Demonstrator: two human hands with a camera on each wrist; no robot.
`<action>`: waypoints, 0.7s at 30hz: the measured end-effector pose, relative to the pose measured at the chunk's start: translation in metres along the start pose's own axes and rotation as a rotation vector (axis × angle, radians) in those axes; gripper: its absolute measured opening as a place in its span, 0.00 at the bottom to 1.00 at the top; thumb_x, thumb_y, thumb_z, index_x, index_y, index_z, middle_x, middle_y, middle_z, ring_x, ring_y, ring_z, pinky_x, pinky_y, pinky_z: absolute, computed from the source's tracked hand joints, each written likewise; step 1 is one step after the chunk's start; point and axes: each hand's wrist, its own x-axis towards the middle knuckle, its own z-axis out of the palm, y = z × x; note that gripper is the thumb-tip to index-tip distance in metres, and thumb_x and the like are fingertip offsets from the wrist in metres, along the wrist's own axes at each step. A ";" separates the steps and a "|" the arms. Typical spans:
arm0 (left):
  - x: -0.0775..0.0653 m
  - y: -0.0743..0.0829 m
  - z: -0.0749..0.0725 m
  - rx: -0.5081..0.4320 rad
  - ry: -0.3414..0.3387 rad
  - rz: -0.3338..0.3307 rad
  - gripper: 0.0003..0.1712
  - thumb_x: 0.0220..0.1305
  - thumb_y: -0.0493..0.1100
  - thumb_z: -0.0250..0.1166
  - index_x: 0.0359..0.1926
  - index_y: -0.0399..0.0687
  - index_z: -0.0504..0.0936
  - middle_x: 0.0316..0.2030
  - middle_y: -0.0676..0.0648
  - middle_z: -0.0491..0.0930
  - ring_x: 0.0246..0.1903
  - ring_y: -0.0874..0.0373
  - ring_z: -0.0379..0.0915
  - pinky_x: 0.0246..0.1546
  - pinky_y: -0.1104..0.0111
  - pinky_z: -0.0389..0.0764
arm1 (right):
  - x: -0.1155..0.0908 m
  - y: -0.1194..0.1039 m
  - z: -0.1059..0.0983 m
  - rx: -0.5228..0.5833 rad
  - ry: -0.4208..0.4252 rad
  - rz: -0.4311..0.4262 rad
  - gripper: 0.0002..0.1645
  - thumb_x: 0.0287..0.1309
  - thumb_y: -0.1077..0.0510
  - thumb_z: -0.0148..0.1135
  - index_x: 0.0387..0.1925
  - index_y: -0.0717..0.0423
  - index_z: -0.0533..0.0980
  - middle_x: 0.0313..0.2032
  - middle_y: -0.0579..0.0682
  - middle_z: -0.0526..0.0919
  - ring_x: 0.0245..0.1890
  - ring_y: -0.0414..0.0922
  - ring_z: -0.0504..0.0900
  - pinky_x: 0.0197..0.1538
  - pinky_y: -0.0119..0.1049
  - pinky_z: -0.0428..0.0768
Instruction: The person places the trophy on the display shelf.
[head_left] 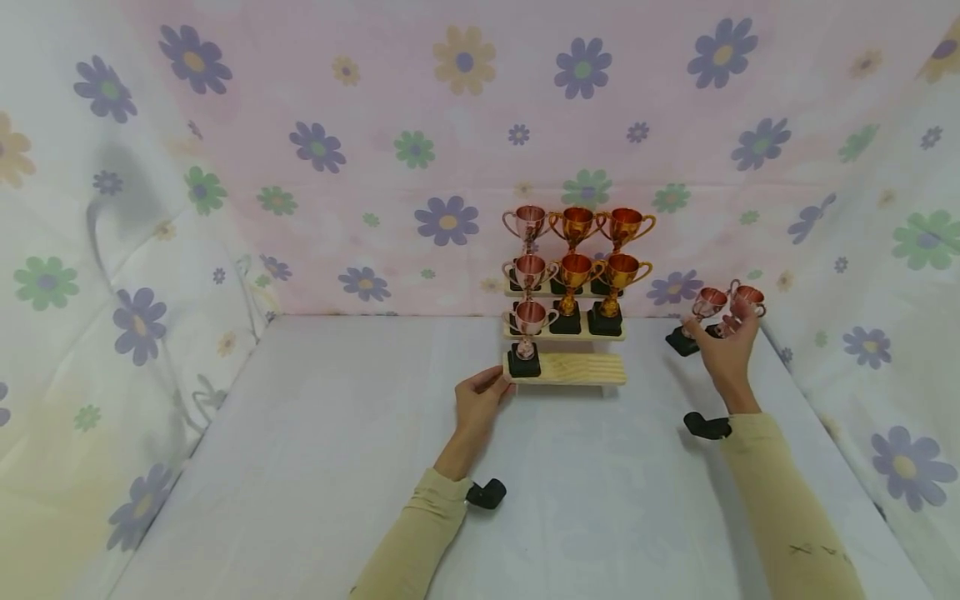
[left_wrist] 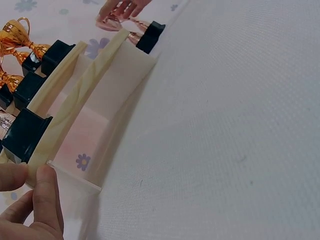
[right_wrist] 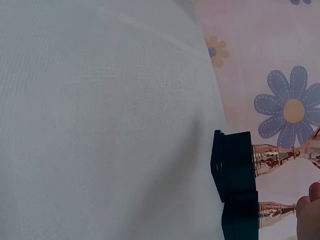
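Note:
My left hand [head_left: 476,410] pinches the left end of the lowest tier of a wooden-stepped display stand [head_left: 581,369], its thumb and fingers on the board's edge. One rose-coloured trophy cup [head_left: 530,317] on a black base stands at that end, just beside the fingers. Off to the right, my right hand [head_left: 727,354] holds a small rose trophy [head_left: 708,303], which leans. A second rose trophy [head_left: 748,295] is close against it, partly covered by the fingers. In the right wrist view both black bases [right_wrist: 236,165] show side by side, with fingertips [right_wrist: 311,207] at a stem.
The middle tier carries a rose trophy [head_left: 529,273] and two gold ones, including a gold trophy [head_left: 621,273] at its right end. Behind them, the top tier holds a similar row [head_left: 576,223]. A white cloth [head_left: 360,433] covers the table; flowered fabric [head_left: 465,150] hangs around it.

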 end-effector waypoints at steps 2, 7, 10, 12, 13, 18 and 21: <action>0.000 0.000 0.000 -0.001 -0.004 0.001 0.18 0.65 0.26 0.66 0.55 0.23 0.80 0.43 0.38 0.82 0.36 0.61 0.83 0.48 0.66 0.87 | 0.002 0.001 0.003 0.008 0.001 -0.011 0.53 0.59 0.52 0.73 0.77 0.49 0.52 0.73 0.53 0.58 0.69 0.48 0.60 0.77 0.45 0.60; 0.000 -0.001 -0.001 -0.007 -0.011 0.013 0.18 0.65 0.26 0.65 0.55 0.22 0.79 0.42 0.38 0.82 0.36 0.60 0.83 0.48 0.65 0.87 | 0.006 0.003 0.009 0.048 0.013 -0.026 0.50 0.58 0.56 0.74 0.76 0.51 0.58 0.69 0.53 0.65 0.64 0.45 0.66 0.75 0.43 0.65; -0.001 -0.001 0.000 -0.007 -0.007 0.008 0.18 0.65 0.26 0.65 0.55 0.22 0.79 0.43 0.37 0.82 0.36 0.60 0.84 0.49 0.65 0.87 | 0.007 0.000 0.015 0.057 0.053 -0.021 0.48 0.58 0.56 0.74 0.75 0.52 0.60 0.67 0.51 0.68 0.61 0.42 0.69 0.69 0.37 0.70; -0.001 0.000 0.000 -0.010 0.006 -0.002 0.18 0.65 0.26 0.66 0.55 0.23 0.80 0.44 0.37 0.82 0.36 0.60 0.84 0.48 0.65 0.87 | 0.006 -0.003 0.020 0.063 0.085 -0.027 0.47 0.56 0.56 0.75 0.73 0.54 0.62 0.64 0.49 0.69 0.59 0.40 0.70 0.63 0.35 0.71; -0.001 0.000 0.000 -0.008 0.010 -0.005 0.18 0.65 0.26 0.66 0.55 0.24 0.80 0.44 0.37 0.82 0.36 0.60 0.84 0.48 0.66 0.87 | 0.006 -0.005 0.022 0.064 0.103 -0.028 0.47 0.56 0.55 0.75 0.73 0.54 0.63 0.62 0.48 0.70 0.58 0.40 0.71 0.61 0.34 0.72; -0.001 0.002 0.001 -0.010 0.012 -0.008 0.18 0.65 0.26 0.66 0.55 0.24 0.80 0.44 0.37 0.82 0.36 0.60 0.84 0.47 0.66 0.87 | 0.007 -0.009 0.034 0.068 0.181 -0.043 0.44 0.54 0.56 0.76 0.69 0.56 0.65 0.57 0.45 0.70 0.53 0.37 0.71 0.56 0.32 0.73; -0.002 0.002 0.002 -0.014 0.007 -0.007 0.18 0.65 0.26 0.65 0.55 0.23 0.80 0.43 0.38 0.82 0.36 0.60 0.84 0.48 0.66 0.87 | 0.009 -0.009 0.039 0.061 0.208 -0.067 0.41 0.55 0.57 0.75 0.67 0.59 0.66 0.55 0.43 0.69 0.51 0.35 0.70 0.53 0.29 0.71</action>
